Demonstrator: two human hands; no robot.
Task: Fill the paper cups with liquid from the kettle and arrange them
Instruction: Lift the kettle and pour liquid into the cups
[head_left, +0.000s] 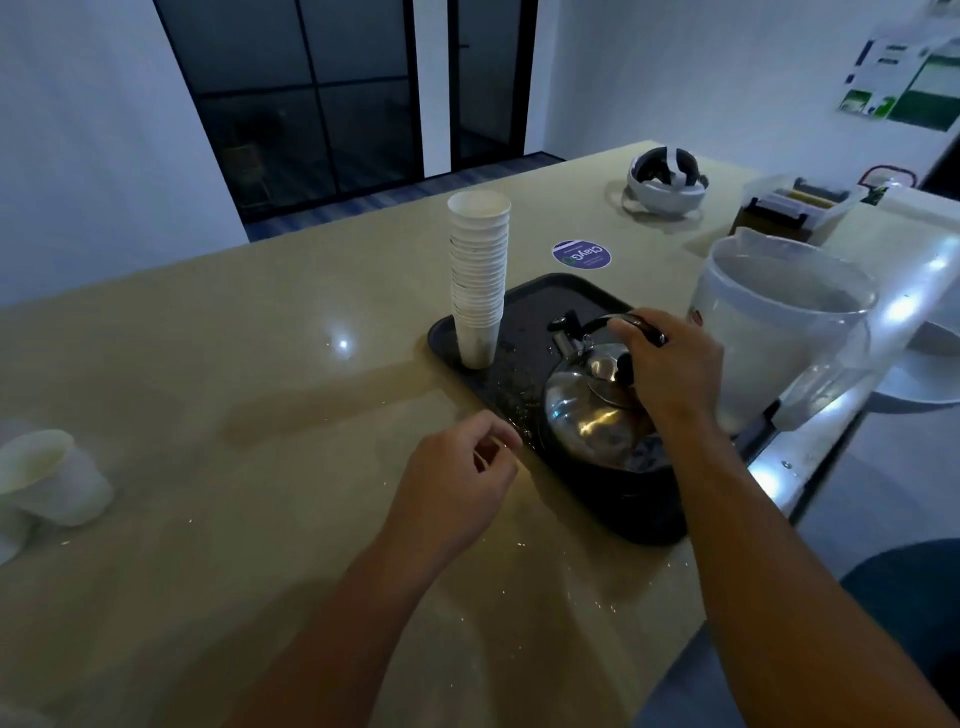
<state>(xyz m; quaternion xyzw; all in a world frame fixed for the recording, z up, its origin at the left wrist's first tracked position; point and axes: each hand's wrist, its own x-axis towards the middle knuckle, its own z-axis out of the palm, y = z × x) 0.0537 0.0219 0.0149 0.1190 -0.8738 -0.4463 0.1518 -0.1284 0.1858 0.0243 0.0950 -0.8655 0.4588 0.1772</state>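
Curling round the black handle of the steel kettle (597, 410), the right hand (670, 369) has a closed grip on it, the kettle sitting on the near part of a black tray (524, 306). The left hand (457, 483) hovers over the worktop (208, 364) just beside the tray, fingers loosely curled, its grip holding nothing. A tall stack of paper cups (478, 280) stands upright at the tray's far left corner. A clear plastic jug (779, 322) stands just right of the tray.
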